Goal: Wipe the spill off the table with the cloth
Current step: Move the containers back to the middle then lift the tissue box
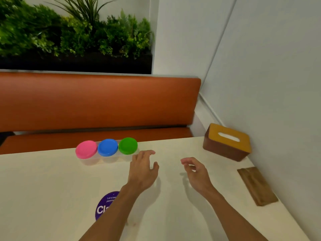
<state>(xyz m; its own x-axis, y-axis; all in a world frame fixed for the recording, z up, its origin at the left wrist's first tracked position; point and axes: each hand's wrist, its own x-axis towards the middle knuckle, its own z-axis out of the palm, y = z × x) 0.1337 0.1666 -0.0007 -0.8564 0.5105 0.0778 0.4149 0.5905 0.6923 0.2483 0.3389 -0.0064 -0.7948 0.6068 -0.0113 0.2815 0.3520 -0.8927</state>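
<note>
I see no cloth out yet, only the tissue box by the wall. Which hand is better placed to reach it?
Probably the right hand. It hovers open and empty on the same side as the tissue box, with bare table between. The left hand, also empty, sits nearer the coloured lids and would cross over.
</note>
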